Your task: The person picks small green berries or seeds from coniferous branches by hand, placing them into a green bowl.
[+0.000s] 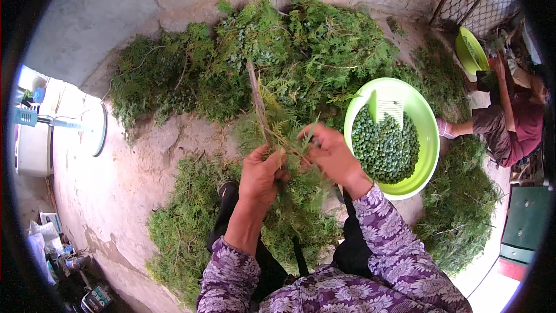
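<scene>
My left hand (260, 175) is closed around an evergreen branch (258, 104), whose bare woody stem points away from me. Feathery green sprigs hang from it between my hands. Close beside it, my right hand (334, 157) is bent toward the sprigs, fingertips among the foliage. Motion smears those fingers, and I cannot tell whether they grip a twig. Just right of that hand stands a lime-green basin (431, 156), holding many small round green cones (385, 148) and a ribbed panel on its inner wall.
Cut evergreen branches (249, 52) are heaped ahead along the wall; another pile (185, 220) lies around my legs. More branches (457, 214) lie at right. There a seated person (521, 116) is near a second green basin (470, 51). A fan (98, 130) stands at left.
</scene>
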The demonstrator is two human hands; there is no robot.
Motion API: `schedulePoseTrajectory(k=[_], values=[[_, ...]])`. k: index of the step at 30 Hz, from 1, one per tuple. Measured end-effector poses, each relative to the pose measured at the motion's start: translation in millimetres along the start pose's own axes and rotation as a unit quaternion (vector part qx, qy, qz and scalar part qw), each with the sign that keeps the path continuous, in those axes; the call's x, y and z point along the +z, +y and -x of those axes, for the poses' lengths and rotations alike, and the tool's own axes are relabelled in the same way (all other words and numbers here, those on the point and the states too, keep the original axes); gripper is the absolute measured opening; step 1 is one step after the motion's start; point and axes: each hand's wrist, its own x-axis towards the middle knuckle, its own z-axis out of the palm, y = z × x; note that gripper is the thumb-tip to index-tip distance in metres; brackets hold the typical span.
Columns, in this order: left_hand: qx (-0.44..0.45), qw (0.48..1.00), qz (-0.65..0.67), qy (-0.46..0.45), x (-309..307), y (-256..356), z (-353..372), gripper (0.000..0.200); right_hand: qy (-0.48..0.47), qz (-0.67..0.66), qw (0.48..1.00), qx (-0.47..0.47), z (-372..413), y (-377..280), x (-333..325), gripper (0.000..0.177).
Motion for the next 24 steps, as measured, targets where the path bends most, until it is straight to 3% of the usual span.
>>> schedulePoseTrajectory(k=[3,4,6,10,15,17,21,24], values=[[-0.010,1.000,0.017,-0.014,-3.0,3.7,0.5,0.010,0.025,-0.198,0.966,0.165,-8.4,-5.5,-19.4,0.016],[-0.007,0.999,0.020,-0.031,-3.7,3.9,0.0,0.007,0.029,-0.197,0.966,0.164,-7.6,-8.4,-18.9,0.016],[-0.006,0.999,0.027,-0.046,-4.5,2.0,-1.6,0.008,0.061,-0.341,0.927,0.143,-5.6,-13.0,-11.2,0.017],[-0.026,0.998,0.033,-0.042,3.2,0.1,1.4,0.014,0.009,-0.299,0.940,0.162,-3.2,-5.1,3.0,0.022],[-0.027,0.996,0.028,-0.083,3.1,0.9,2.7,0.019,0.028,-0.246,0.962,0.117,-5.7,-13.4,2.4,0.018],[-0.032,0.996,0.007,-0.083,3.2,0.3,2.9,0.021,0.004,-0.164,0.976,0.144,-3.6,-23.0,-1.4,0.017],[-0.041,0.995,0.041,-0.087,4.3,1.1,2.6,0.014,-0.001,-0.155,0.967,0.200,-3.0,-22.9,-0.3,0.017],[-0.042,0.995,0.052,-0.071,5.0,1.4,2.1,0.012,-0.015,-0.249,0.946,0.207,-1.9,-22.4,1.0,0.015]])
